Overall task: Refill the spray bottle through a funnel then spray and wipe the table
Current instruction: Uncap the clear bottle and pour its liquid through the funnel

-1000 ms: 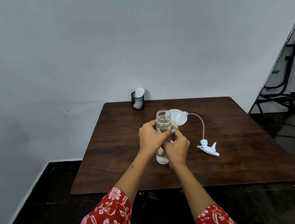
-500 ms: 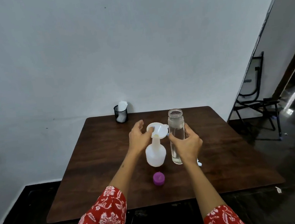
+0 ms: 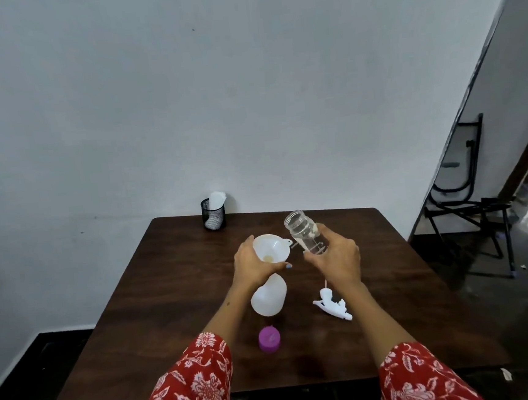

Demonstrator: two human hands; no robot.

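A purple cap (image 3: pixel 269 338) is lying nearest on the bench (image 3: pixel 157 305), the sprayer head (image 3: pixel 331 305) to its right. The left hand (image 3: pixel 255 264) is gripping the funnel (image 3: pixel 270 247), hiding the neck of the upright bottle (image 3: pixel 268 296). The right hand (image 3: pixel 334 257) is clasping a clear jar (image 3: pixel 305 233), tilting its mouth up and leftward toward the funnel.

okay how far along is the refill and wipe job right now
Done: the sprayer head is off and lies on the table; the funnel sits in the bottle. In hand: the left hand steadies the funnel, the right hand tilts the clear jar toward it. Left: pouring, refitting the head, spraying, wiping.
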